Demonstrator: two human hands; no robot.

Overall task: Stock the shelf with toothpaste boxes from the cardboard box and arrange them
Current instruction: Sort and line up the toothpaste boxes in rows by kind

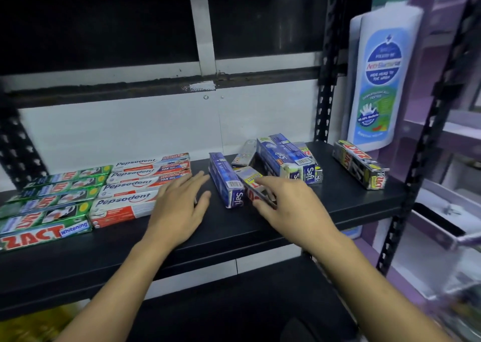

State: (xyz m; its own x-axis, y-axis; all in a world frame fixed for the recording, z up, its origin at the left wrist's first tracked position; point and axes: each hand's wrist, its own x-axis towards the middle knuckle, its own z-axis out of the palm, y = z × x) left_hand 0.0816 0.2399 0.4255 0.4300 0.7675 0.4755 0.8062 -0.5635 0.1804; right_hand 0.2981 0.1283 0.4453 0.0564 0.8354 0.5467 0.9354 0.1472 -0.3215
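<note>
left grip (177, 211) spread flat on shelf (104, 258), right grip (291, 206) pinching yellow toothpaste box (251, 177)

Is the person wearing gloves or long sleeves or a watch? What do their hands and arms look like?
No gloves. The left hand and the right hand are bare, with no rings showing. The left forearm and the right forearm are bare too. No sleeve, watch, bracelet or marking shows on them all the way down to the bottom edge of the picture.
</note>
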